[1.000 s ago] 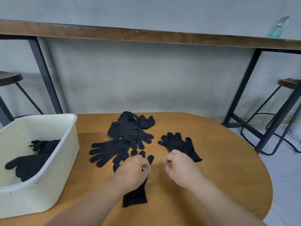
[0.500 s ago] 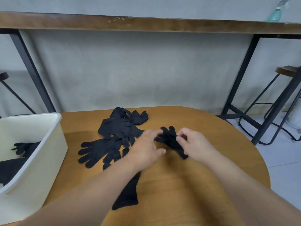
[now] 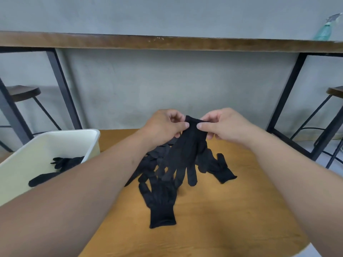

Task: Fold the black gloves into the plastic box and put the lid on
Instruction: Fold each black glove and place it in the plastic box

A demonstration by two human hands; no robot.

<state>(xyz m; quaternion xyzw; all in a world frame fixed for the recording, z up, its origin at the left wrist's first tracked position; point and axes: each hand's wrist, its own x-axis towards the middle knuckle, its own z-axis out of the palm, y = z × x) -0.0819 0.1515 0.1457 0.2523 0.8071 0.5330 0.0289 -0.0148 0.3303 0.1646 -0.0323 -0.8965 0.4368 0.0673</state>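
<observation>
above the round wooden table point(image 3: 213, 210), both hands hold one black glove point(image 3: 182, 154) up by its cuff. left hand point(image 3: 163, 127): thumb and curled fingers pinch the left corner of the cuff. right hand point(image 3: 222, 127): thumb and curled fingers pinch the right corner of the same cuff. the glove hangs from the two grips with its fingers pointing down, their tips just over the gloves lying on the table; whether they touch those gloves cannot be told.

on the tabletop below, a second glove point(image 3: 161, 203) lies flat, cuff toward the viewer and fingers pointing away. to its right a third glove point(image 3: 219, 167) lies at an angle, cuff toward the lower right. behind the hanging glove a loose heap of further gloves point(image 3: 154, 160) rests on the wood, partly hidden by the left forearm.

at the left edge of the table stands the pale plastic box point(image 3: 91, 143), open at the top, with no lid on it. black gloves in the box point(image 3: 65, 164) lie on its floor, partly covered by the left forearm.

background: a long wooden counter point(image 3: 167, 42) on black metal legs runs along a grey wall; a green spray bottle point(image 3: 324, 28) stands on its right end. a dark stool point(image 3: 22, 92) sits at far left and another stool point(image 3: 336, 91) at far right.
</observation>
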